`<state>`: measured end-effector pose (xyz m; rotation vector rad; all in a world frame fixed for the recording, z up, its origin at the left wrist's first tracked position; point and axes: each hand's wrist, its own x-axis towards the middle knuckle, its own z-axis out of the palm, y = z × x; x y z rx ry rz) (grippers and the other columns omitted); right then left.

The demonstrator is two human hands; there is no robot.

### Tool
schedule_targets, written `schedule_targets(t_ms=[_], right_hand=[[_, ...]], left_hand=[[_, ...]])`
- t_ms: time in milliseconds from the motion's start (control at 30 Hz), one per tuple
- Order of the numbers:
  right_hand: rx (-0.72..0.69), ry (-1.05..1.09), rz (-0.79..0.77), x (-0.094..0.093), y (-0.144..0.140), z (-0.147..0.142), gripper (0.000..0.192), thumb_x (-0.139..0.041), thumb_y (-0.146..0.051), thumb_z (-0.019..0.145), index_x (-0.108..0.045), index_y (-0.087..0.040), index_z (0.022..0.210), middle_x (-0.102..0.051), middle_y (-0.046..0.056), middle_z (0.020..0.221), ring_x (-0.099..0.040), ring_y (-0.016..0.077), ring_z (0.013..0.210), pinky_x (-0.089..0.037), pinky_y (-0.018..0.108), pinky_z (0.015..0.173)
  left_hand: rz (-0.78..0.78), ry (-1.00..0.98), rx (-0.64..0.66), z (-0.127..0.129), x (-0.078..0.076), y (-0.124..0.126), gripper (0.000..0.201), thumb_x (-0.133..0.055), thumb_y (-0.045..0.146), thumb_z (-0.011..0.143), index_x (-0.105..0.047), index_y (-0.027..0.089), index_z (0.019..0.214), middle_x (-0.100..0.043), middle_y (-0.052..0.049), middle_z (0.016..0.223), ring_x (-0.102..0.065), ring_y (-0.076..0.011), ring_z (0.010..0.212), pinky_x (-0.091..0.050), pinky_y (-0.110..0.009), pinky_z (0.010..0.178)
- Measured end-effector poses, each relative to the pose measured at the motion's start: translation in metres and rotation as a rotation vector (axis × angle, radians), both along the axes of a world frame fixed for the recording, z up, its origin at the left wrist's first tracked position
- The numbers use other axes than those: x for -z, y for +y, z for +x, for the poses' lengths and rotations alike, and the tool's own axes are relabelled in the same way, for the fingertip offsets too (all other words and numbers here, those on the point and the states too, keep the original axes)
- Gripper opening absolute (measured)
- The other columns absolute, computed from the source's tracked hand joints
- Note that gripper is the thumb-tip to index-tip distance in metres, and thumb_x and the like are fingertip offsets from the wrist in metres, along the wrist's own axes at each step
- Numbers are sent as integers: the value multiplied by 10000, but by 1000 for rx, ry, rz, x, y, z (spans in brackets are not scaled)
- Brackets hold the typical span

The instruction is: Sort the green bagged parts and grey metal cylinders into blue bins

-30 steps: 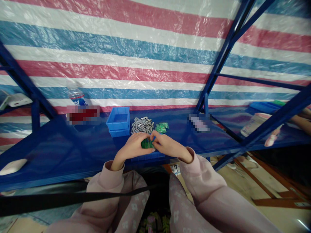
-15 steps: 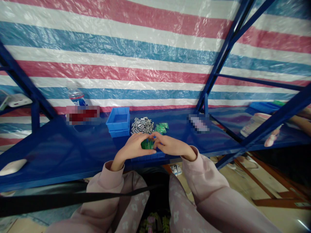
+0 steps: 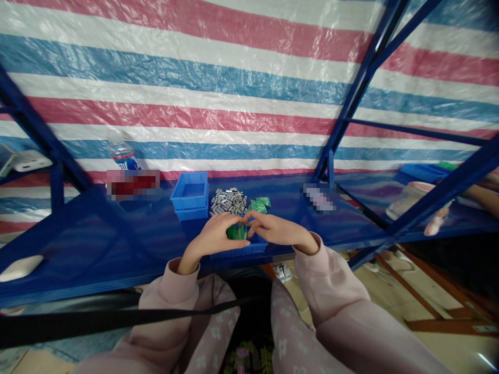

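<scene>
My left hand (image 3: pixel 212 234) curves round a row of thin green pieces (image 3: pixel 237 232), its thumb along the near side and its fingers behind. These pieces stand close together in or over a shallow blue tray (image 3: pixel 239 252) at the table's front edge. From the other side my right hand (image 3: pixel 276 230) reaches in, its bent fingertips close together at the top right of the row. Whatever lies between those fingertips is too small to make out. Just beyond the hands is a heap of small silvery metal pieces (image 3: pixel 228 201). Flat green pieces (image 3: pixel 260 203) lie to its right.
Two stacked blue bins (image 3: pixel 190 197) stand left of the metal heap. Farther left are a plastic bottle (image 3: pixel 123 156) and a white object (image 3: pixel 21 268). Blue frame posts (image 3: pixel 351 98) rise at the right. A co-worker's arm (image 3: pixel 481 200) shows at the far right.
My right hand has shifted slightly right and up, uncovering more of the tray's right side. The left hand stays in place round the green pieces.
</scene>
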<state>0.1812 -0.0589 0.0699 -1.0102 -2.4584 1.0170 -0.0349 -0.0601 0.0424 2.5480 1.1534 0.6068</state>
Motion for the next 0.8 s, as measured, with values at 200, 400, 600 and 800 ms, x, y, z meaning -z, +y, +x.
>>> schedule_targets(t_ms=[200,400,600,800], right_hand=[[-6,2,53,1,2,3,384,-406,-26,823,-461,-184,1168,-743,28,946,-676,170,970,-469,343,912],[231,46,234,-9,11,14,355,-395,-40,823,-498,-175,1134,-733,30,872,-679,177,878,-486,326,845],[504,-1,473,15,45,29,368,-442,-33,795,-548,-129,1135,-690,128,1049,-659,234,1006,-491,382,901],[423,-83,500,47,71,29,595,-453,18,715,-508,-107,1293,-550,173,1363,-494,246,1304,-369,423,1113]], left_hand=[[-9,-18,8,-1,0,-1,542,-652,620,760,-632,248,1153,-678,-36,1033,-602,-245,972,-414,-342,841],[-34,-40,16,0,-1,-2,471,-662,600,768,-619,291,1121,-670,-4,1109,-596,-229,1026,-398,-344,908],[-31,-33,9,0,-1,-2,463,-665,602,765,-613,283,1097,-666,1,1093,-593,-231,1033,-396,-348,904],[-40,-27,0,0,-2,-2,452,-658,604,768,-612,279,1080,-666,-1,1075,-593,-231,1012,-398,-347,890]])
